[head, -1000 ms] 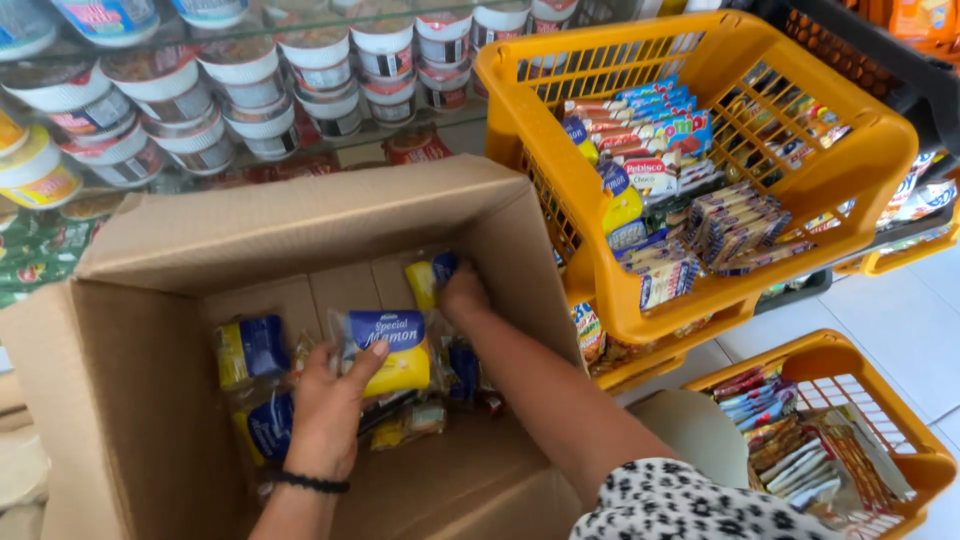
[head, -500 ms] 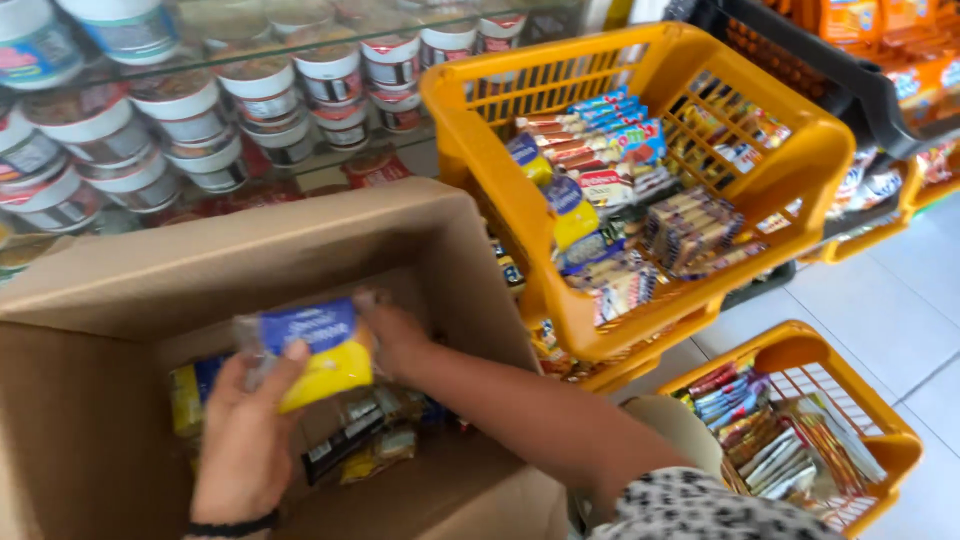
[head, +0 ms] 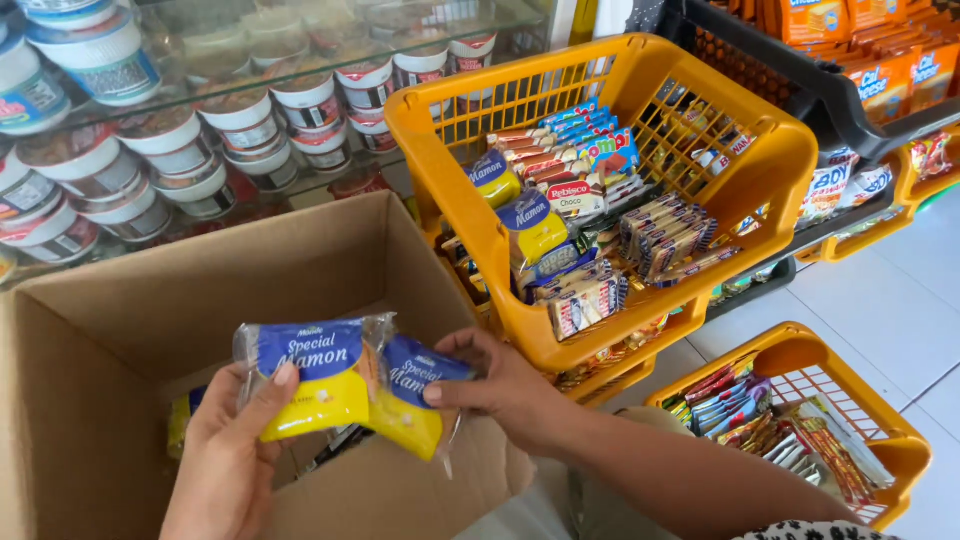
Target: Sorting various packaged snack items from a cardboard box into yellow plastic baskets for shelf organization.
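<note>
Head view, looking down: a person's left hand (head: pixel 228 460) grips a blue-and-yellow snack cake packet (head: pixel 310 375) from below, thumb pressed on its front and the other fingers closed behind it. Just beside it, the right hand (head: pixel 500 385) pinches a second blue-and-yellow packet (head: pixel 415 395) by its side, thumb on the front and fingers curled behind. The two packets touch edge to edge and are held above the open cardboard box (head: pixel 300 260), near its front. Down inside the box, part of another yellow packet (head: pixel 178 420) shows at the left, along with something dark that cannot be made out.

To the right of the box stands an orange plastic basket (head: pixel 760 160) stacked with snack packets, several of the same blue-and-yellow kind leaning at its near wall. Below it, nearer the tiled floor (head: pixel 900 290), a second orange basket (head: pixel 860 410) holds more wrapped sweets. Behind the box, a glass shelf (head: pixel 250 70) carries rows of lidded round tubs (head: pixel 300 110). At the far right, an upper rack shows orange boxes (head: pixel 880 60).
</note>
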